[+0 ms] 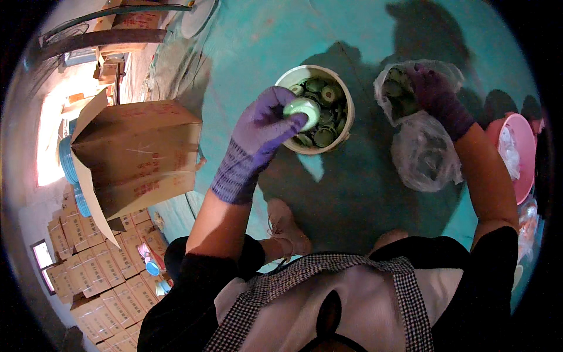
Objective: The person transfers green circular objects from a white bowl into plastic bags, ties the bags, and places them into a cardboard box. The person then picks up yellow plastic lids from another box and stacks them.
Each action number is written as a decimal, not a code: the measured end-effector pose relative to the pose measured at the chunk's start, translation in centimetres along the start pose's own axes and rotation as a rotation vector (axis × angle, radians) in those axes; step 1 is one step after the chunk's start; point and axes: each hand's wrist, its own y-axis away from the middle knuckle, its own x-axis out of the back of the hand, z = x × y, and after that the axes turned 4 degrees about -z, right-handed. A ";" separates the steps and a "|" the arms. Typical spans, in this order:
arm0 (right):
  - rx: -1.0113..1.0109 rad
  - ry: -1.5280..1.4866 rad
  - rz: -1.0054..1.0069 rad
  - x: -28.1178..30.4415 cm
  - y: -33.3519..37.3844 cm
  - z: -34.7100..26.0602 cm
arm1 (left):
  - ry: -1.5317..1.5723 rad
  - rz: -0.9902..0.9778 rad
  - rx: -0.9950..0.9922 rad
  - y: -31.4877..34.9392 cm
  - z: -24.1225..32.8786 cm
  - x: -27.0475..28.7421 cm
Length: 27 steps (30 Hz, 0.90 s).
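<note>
My left hand (261, 126), in a purple knit glove, pinches a pale green round lid (302, 114) between thumb and fingers. It is held over the left side of a white bucket (350, 120) containing many dark green round lids (324, 136). To the right, my gloved right hand (435, 97) reaches down into an opened clear plastic bag (451, 71) with similar dark round pieces (399, 94) in it. Its fingers are curled at the bag's contents, and what they grip is hidden in shadow.
Another clear plastic bag (425, 155) lies just below the first. A pink basin (519, 155) with a white bag stands at far right. An open cardboard box (143, 155) is at left, with stacked cartons (111, 278) beyond. My shoe (286, 229) is near the bucket on the green floor (258, 35).
</note>
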 end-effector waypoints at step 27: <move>-0.387 -0.273 0.334 10.8 1.9 1.7 | -1.074 0.185 -0.001 -9.1 -11.3 0.3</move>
